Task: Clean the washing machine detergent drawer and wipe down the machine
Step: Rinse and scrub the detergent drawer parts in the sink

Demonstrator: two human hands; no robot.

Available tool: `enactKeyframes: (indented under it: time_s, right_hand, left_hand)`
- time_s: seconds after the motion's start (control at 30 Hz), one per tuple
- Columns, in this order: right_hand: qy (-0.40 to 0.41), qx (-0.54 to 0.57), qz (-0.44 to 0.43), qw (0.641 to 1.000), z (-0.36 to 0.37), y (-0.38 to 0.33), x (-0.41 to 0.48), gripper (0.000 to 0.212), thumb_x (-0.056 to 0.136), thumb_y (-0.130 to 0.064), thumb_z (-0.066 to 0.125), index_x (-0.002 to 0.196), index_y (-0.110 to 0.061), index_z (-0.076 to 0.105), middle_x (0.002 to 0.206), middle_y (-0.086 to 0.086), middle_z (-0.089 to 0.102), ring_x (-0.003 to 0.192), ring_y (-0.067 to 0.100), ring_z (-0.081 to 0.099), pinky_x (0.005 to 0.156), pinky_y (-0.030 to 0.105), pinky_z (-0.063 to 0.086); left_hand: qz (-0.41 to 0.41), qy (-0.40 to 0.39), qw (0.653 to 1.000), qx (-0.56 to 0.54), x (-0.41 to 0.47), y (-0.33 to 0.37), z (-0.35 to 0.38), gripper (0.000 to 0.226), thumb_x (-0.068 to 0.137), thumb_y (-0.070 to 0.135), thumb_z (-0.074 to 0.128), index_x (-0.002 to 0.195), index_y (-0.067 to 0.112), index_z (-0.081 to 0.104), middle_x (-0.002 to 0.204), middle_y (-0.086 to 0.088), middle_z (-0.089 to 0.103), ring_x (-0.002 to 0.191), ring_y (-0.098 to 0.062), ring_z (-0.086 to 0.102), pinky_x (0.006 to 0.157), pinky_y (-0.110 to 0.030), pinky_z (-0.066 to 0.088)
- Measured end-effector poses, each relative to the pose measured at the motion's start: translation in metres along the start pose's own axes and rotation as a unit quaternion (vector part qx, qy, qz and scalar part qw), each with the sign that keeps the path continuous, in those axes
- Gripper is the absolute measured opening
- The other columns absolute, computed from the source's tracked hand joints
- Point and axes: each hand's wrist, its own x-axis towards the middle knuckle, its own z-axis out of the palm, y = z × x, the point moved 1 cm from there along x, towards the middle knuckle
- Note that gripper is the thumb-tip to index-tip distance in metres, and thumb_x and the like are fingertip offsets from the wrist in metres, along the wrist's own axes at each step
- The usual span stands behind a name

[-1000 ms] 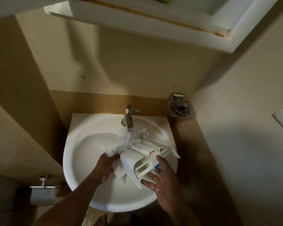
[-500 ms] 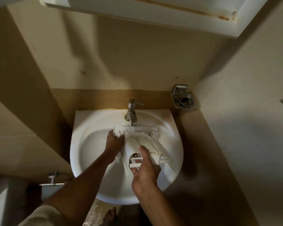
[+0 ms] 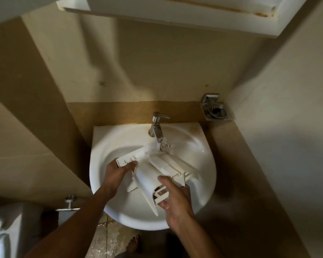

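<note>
I stand by a white sink fixed to a tan wall, and the job is only partly done. The white plastic drawer from the washing machine is already out of the machine. It is held over the bowl of the sink, tipped on its side, with its far end under the tap. The person's left hand grips the long flat front piece of the drawer, with the fingers curled round its edge. The right hand holds the near end, with the thumb on top of the curved part and the fingers wrapped under the open ribs. The silver tap is on, and a thin stream of water falls on the far end of the drawer. So I think the rinsing is going on right now. I cannot tell if the drawer is clean yet, because it is all white and the light is dim. The floor under the sink looks wet. I see no washing machine and no cloth here, so the wiping is not yet done, and the drawer must go back in too.
</note>
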Motion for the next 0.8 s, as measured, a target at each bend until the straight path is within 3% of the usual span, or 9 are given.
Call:
enactKeyframes:
  time_s: [0.13, 0.27, 0.4, 0.47, 0.53, 0.6, 0.67, 0.73, 0.8]
  right_hand:
    - [-0.047, -0.142, -0.040, 0.988, -0.023, -0.019, -0.001, 0.053, 0.066, -0.009, 0.085, 0.115, -0.006, 0.063, 0.100, 0.020, 0.075, 0.095, 0.040, 0.072, 0.076, 0.058, 0.059]
    - [-0.065, -0.207, -0.081, 0.973, -0.027, -0.035, -0.004, 0.054, 0.057, -0.022, 0.083, 0.106, -0.005, 0.069, 0.090, 0.019, 0.074, 0.090, 0.039, 0.073, 0.079, 0.056, 0.058]
    - [-0.073, -0.292, -0.108, 0.948, -0.029, -0.054, -0.001, 0.050, 0.059, -0.024, 0.084, 0.103, -0.004, 0.069, 0.080, 0.011, 0.073, 0.076, 0.028, 0.073, 0.070, 0.042, 0.060]
    - [-0.072, -0.366, -0.140, 0.917, -0.028, -0.067, 0.003, 0.049, 0.062, -0.019, 0.086, 0.106, -0.013, 0.067, 0.088, 0.005, 0.076, 0.079, 0.022, 0.074, 0.071, 0.039, 0.060]
    - [-0.084, -0.436, -0.164, 0.881, -0.025, -0.079, 0.006, 0.055, 0.062, -0.017, 0.086, 0.112, -0.021, 0.062, 0.096, 0.000, 0.075, 0.086, 0.018, 0.072, 0.074, 0.037, 0.061]
    - [-0.097, -0.501, -0.189, 0.839, -0.021, -0.088, 0.008, 0.061, 0.061, -0.018, 0.085, 0.115, -0.024, 0.057, 0.099, -0.003, 0.070, 0.086, 0.015, 0.067, 0.065, 0.026, 0.054]
    - [-0.101, -0.561, -0.225, 0.790, -0.020, -0.096, 0.010, 0.068, 0.059, -0.019, 0.083, 0.119, -0.026, 0.052, 0.097, -0.005, 0.066, 0.081, 0.011, 0.063, 0.058, 0.021, 0.047]
    - [-0.102, -0.608, -0.256, 0.744, -0.022, -0.101, 0.012, 0.078, 0.060, -0.019, 0.081, 0.128, -0.029, 0.046, 0.100, -0.007, 0.063, 0.083, 0.010, 0.061, 0.063, 0.025, 0.049]
    - [-0.106, -0.655, -0.279, 0.694, -0.025, -0.104, 0.013, 0.085, 0.063, -0.017, 0.079, 0.137, -0.034, 0.039, 0.108, -0.008, 0.062, 0.081, 0.009, 0.061, 0.066, 0.028, 0.050]
  left_hand:
    - [-0.033, -0.043, 0.998, -0.013, -0.007, -0.002, -0.004, 0.022, 0.079, 0.024, 0.084, 0.097, 0.013, 0.080, 0.091, -0.013, 0.078, 0.071, -0.027, 0.067, 0.064, -0.035, 0.051]
    - [-0.028, -0.110, 0.992, 0.053, -0.010, 0.007, 0.002, 0.008, 0.087, 0.023, 0.077, 0.092, 0.019, 0.083, 0.091, -0.016, 0.079, 0.074, -0.030, 0.074, 0.067, -0.037, 0.060]
    - [-0.008, -0.090, 0.984, 0.150, -0.008, 0.012, 0.013, 0.019, 0.092, 0.028, 0.072, 0.081, 0.015, 0.080, 0.068, -0.001, 0.073, 0.057, -0.018, 0.061, 0.054, -0.025, 0.049]
    - [-0.022, -0.095, 0.981, 0.170, -0.011, 0.013, 0.017, 0.027, 0.096, 0.038, 0.066, 0.087, 0.015, 0.077, 0.066, 0.003, 0.067, 0.061, -0.017, 0.057, 0.058, -0.024, 0.047]
    - [-0.080, -0.123, 0.983, 0.107, -0.015, 0.013, 0.022, 0.038, 0.101, 0.048, 0.052, 0.103, 0.017, 0.074, 0.087, -0.003, 0.075, 0.081, -0.026, 0.071, 0.075, -0.035, 0.058]
    - [-0.112, -0.145, 0.982, 0.044, -0.018, 0.014, 0.028, 0.048, 0.104, 0.053, 0.041, 0.113, 0.018, 0.072, 0.106, -0.009, 0.075, 0.098, -0.034, 0.072, 0.090, -0.044, 0.058]
    - [-0.126, -0.158, 0.979, -0.005, -0.018, 0.018, 0.035, 0.051, 0.103, 0.055, 0.038, 0.110, 0.019, 0.074, 0.108, -0.009, 0.076, 0.099, -0.033, 0.073, 0.090, -0.042, 0.058]
    - [-0.134, -0.159, 0.977, -0.046, -0.017, 0.020, 0.041, 0.049, 0.102, 0.056, 0.041, 0.106, 0.020, 0.074, 0.108, -0.008, 0.073, 0.100, -0.032, 0.071, 0.083, -0.038, 0.058]
    - [-0.138, -0.150, 0.977, -0.068, -0.011, 0.019, 0.045, 0.046, 0.102, 0.054, 0.044, 0.115, 0.015, 0.066, 0.116, -0.006, 0.065, 0.107, -0.032, 0.065, 0.087, -0.039, 0.056]
